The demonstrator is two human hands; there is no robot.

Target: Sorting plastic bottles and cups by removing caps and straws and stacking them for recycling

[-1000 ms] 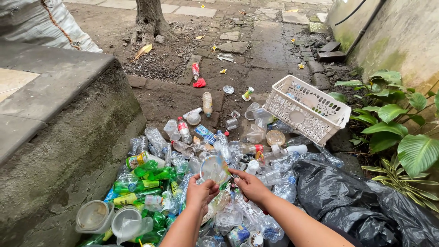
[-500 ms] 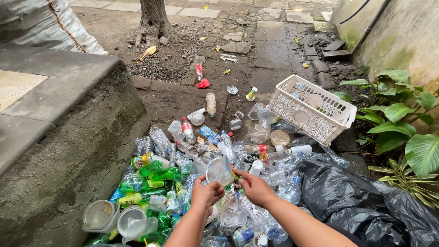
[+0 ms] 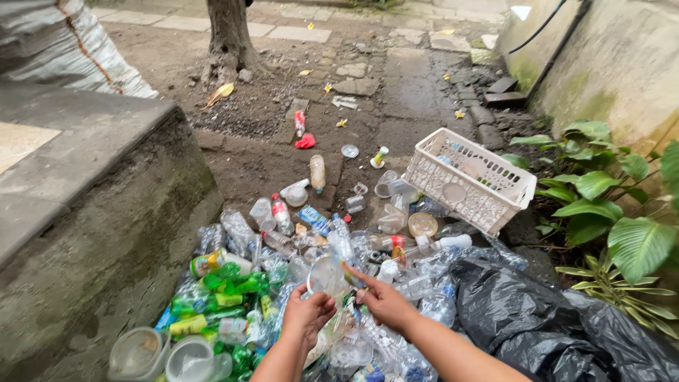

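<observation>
My left hand (image 3: 308, 315) grips the lower part of a clear plastic cup (image 3: 327, 274), holding it up over a heap of plastic bottles (image 3: 283, 283). My right hand (image 3: 385, 303) pinches a strip of the cup's lid film or label at its rim, fingers closed on it. Both forearms come up from the bottom edge of the view. The heap below holds clear crushed bottles and several green ones (image 3: 230, 279).
A white plastic basket (image 3: 470, 180) lies tipped on its side at the far right of the heap. Black plastic bags (image 3: 537, 318) lie to the right, a concrete ledge (image 3: 85, 205) to the left. Two clear tubs (image 3: 163, 354) sit bottom left. Plants (image 3: 615, 205) line the wall.
The view has shifted slightly. My hands stay together on the cup, which sits a little lower and closer, with my right fingers working at its rim.
</observation>
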